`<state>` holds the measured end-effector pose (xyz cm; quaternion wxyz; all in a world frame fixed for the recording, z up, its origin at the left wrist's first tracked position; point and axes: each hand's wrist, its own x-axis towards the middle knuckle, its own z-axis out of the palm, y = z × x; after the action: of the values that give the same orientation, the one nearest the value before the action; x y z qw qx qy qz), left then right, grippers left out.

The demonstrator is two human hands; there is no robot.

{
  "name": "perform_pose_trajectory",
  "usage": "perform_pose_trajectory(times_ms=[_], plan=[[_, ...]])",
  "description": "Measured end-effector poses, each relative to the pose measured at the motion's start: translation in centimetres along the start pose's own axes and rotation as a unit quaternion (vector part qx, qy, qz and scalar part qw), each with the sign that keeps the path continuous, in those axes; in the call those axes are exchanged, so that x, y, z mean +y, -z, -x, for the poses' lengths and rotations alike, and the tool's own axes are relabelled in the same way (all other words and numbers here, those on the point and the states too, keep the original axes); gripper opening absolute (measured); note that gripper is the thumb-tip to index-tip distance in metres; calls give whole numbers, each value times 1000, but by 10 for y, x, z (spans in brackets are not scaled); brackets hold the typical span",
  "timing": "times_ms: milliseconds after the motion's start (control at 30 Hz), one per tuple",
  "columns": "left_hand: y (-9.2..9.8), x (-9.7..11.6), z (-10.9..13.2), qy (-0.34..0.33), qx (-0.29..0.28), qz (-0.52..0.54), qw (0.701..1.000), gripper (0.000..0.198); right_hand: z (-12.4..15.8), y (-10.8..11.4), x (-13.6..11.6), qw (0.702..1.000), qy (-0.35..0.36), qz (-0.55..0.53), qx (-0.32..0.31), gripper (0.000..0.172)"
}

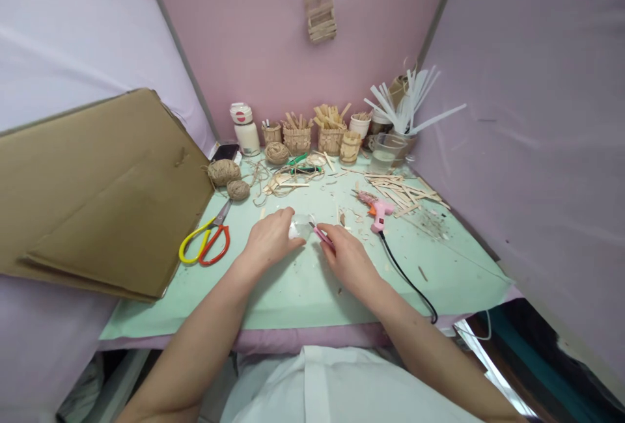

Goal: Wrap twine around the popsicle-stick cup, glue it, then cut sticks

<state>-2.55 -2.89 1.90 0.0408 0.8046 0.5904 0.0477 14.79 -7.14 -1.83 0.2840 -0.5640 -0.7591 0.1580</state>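
In the middle of the table, my left hand [271,237] is closed around a clear plastic cup [299,226], which lies on its side with its open end toward the right. My right hand [346,254] grips a pink utility knife [323,235]. The knife's blade touches or nearly touches the cup's rim; which of the two I cannot tell. To the right lies a pink glue gun [379,210] with a black cord. Scissors [208,237] with one yellow and one red handle rest left of my left hand.
Cardboard sheets [97,202] lean at the left. Twine balls [223,172] sit beside them. Stick-filled baskets [297,136], a white bottle [245,130] and a holder of white strips [405,107] line the back. Loose wooden sticks [398,192] lie at the right. Scraps dot the green tabletop [293,299].
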Motion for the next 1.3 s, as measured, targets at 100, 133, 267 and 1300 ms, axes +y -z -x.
perform_pose_trajectory(times_ms=[100,133,267,1300], plan=[[-2,0,1,3,10,0,1000,44,-1,1,-4,1000,-8,17,-5,30],[-3,-1,1,5,11,1,1000,44,-1,2,-5,1000,-8,22,-7,30],[-5,-3,0,6,10,10,1000,48,-2,1,-8,999,0,37,-15,30],[-5,-4,1,-23,4,30,999,42,-10,2,-16,994,-2,99,-50,28]])
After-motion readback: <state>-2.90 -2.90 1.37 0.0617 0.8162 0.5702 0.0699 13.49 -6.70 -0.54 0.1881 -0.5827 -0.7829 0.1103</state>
